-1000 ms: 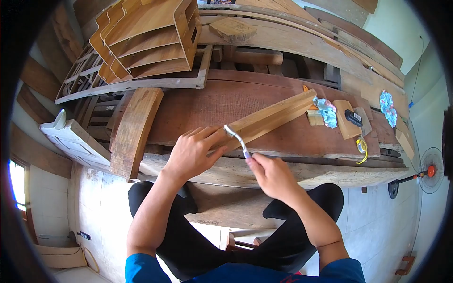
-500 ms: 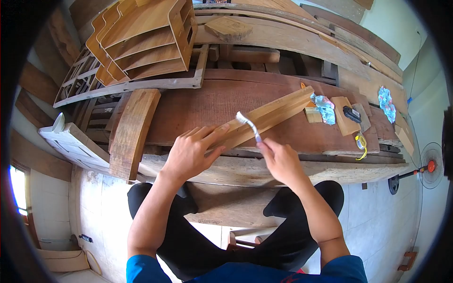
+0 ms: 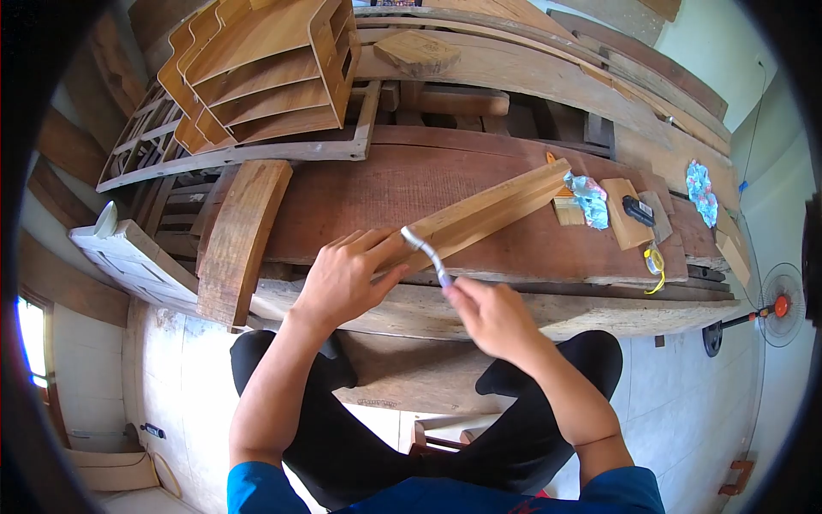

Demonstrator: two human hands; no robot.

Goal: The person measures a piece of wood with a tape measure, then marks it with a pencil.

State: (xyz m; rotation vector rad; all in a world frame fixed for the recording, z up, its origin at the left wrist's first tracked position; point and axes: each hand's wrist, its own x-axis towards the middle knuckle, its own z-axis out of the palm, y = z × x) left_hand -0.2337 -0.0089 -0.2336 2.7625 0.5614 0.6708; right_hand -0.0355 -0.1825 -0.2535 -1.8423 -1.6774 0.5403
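A long wooden piece (image 3: 488, 210) lies slantwise across the reddish-brown board (image 3: 360, 180), its far end at the upper right. My left hand (image 3: 347, 274) is closed around its near end. In my right hand (image 3: 492, 317) is a toothbrush-like brush (image 3: 428, 254) with a white head and a purplish handle. The head of the brush rests on or just above the wooden piece, close to my left fingers. Beside the far end are a flat paintbrush (image 3: 567, 210) and a crumpled blue cloth or wrapper (image 3: 589, 199).
A wooden shelf organizer (image 3: 274, 86) stands at the back left. One thick plank (image 3: 244, 244) juts toward me on the left. On the right are a wood block (image 3: 623, 218), a black tool (image 3: 638, 208) and a yellow tape measure (image 3: 655, 259). A fan (image 3: 779, 304) stands far right.
My right hand and the brush have moved left and slightly down along the wooden piece, nearer my left hand. My left hand has stayed in place.
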